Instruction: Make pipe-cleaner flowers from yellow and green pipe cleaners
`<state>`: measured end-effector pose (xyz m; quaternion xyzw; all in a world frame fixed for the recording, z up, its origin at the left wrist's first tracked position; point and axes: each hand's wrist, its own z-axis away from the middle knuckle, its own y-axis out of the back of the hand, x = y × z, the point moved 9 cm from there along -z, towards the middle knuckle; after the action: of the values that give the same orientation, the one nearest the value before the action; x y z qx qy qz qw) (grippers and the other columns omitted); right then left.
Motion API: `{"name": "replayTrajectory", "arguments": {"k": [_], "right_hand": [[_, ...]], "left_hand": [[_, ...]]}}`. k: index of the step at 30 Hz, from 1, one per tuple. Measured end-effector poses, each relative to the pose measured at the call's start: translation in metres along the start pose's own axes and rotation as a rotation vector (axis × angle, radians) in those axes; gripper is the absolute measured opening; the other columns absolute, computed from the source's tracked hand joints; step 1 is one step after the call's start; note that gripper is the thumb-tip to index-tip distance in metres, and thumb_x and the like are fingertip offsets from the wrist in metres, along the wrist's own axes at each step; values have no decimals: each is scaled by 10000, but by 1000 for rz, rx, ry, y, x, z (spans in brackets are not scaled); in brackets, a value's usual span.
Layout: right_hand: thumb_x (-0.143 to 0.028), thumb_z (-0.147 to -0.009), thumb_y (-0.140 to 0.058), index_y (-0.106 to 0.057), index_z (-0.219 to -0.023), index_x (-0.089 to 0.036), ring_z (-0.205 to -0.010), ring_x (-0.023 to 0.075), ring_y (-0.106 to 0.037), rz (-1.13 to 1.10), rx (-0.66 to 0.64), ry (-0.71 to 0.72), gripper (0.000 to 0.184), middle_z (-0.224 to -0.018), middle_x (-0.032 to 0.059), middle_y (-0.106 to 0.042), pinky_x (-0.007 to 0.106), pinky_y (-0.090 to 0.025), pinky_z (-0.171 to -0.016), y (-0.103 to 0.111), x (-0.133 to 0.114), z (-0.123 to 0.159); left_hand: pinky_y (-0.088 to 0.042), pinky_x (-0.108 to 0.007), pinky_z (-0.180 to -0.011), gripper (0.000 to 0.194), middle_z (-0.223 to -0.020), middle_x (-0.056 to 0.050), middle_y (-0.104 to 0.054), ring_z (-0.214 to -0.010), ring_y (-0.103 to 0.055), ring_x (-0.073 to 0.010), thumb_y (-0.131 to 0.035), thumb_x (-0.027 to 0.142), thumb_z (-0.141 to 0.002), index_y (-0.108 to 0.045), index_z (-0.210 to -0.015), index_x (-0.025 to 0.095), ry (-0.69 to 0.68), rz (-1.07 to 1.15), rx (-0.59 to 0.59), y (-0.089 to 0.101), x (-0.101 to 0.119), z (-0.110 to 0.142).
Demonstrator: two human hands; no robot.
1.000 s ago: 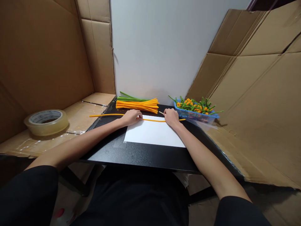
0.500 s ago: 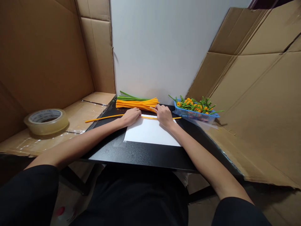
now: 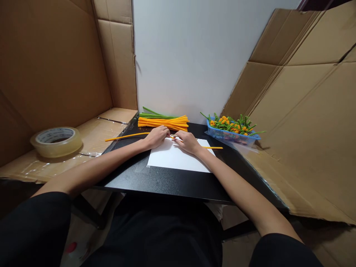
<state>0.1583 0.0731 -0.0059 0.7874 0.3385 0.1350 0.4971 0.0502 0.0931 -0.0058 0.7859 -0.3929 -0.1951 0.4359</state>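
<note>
One long orange pipe cleaner (image 3: 126,137) stretches sideways over a white sheet of paper (image 3: 172,159) on the black table. My left hand (image 3: 158,137) is closed on it near its middle, above the paper's far left corner. Close beside, my right hand (image 3: 188,142) has its fingers curled on the same pipe cleaner, which passes beneath the palm and comes out on the right. A thin pale stick (image 3: 175,135) shows at the right fingertips; its kind is not clear. The fingers cover the pipe cleaner's middle.
Behind the hands lies a bundle of orange pipe cleaners (image 3: 164,122), with green pipe cleaners (image 3: 155,115) behind it. A blue basket (image 3: 232,136) of green and orange pieces stands at the back right. Clear tape (image 3: 57,142) rests on cardboard at left. Cardboard walls (image 3: 303,92) flank the table.
My right hand has moved left and toward me, close to my left hand, with the pale stick. The pipe cleaner's right end has shifted slightly right and nearer. My left hand stays almost in place.
</note>
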Motion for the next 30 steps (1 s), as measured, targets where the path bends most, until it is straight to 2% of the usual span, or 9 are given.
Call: {"name": "replayTrajectory", "arguments": {"k": [6,9,11,16,19,22,25,27,30], "right_hand": [[-256,-969,-571,-703,-926,-173,-801,195,-600,129,-18,-52,161,-940,82,-718,287,-325,-689,7,6,-1],[-238,-973,-535,-701,-898,-183,-797,206,-605,195,10,-161,190,-941,87,-728,303,-293,-665,23,26,1],[-248,-979,-517,-700,-908,-186,-789,214,-608,240,66,-268,205,-965,95,-736,314,-271,-649,37,43,5],[-287,-1002,-480,-688,-954,-187,-773,225,-606,291,224,-428,236,-973,108,-741,322,-245,-634,63,68,18],[-289,-1007,-466,-686,-956,-184,-776,227,-605,300,307,-433,249,-966,113,-742,321,-241,-632,72,67,19],[-304,-996,-487,-691,-941,-184,-766,229,-613,305,377,-427,243,-933,108,-748,319,-248,-630,80,63,18],[-321,-987,-504,-701,-931,-186,-755,234,-634,291,424,-390,245,-875,97,-753,315,-278,-633,84,58,17],[-315,-981,-505,-713,-944,-185,-756,239,-652,256,436,-349,248,-864,97,-759,312,-311,-641,83,51,15],[-296,-958,-519,-730,-981,-183,-776,250,-682,123,415,-280,241,-870,102,-768,312,-384,-674,76,34,9]], "left_hand": [[-476,-292,-780,128,-991,-95,-730,-916,-669,-219,-598,221,-944,-694,-1006,164,40,78,20,2,2,0],[-458,-272,-701,174,-974,-92,-751,-849,-680,-221,-678,235,-867,-723,-1021,169,115,61,-85,4,-17,-5],[-434,-256,-651,140,-860,-76,-755,-753,-668,-193,-631,234,-877,-752,-900,167,140,100,-145,14,-37,-9],[-404,-224,-566,249,-730,-50,-736,-632,-608,-132,-707,346,-791,-792,-916,148,241,348,-12,84,-100,-12],[-421,-236,-548,358,-762,-57,-749,-611,-602,-128,-822,409,-696,-794,-952,160,342,558,-31,114,-128,-2],[-488,-262,-609,400,-814,-51,-748,-659,-614,-126,-912,405,-643,-780,-936,167,413,732,121,147,-147,11],[-501,-244,-647,354,-702,18,-664,-615,-539,-63,-916,380,-714,-728,-884,134,478,838,391,170,-160,20],[-487,-206,-645,290,-683,43,-617,-612,-507,-32,-826,360,-838,-678,-901,118,495,900,522,177,-159,18],[-496,-166,-683,222,-830,36,-656,-704,-555,-20,-607,356,-1005,-611,-1053,139,507,1009,694,194,-150,8]]}}
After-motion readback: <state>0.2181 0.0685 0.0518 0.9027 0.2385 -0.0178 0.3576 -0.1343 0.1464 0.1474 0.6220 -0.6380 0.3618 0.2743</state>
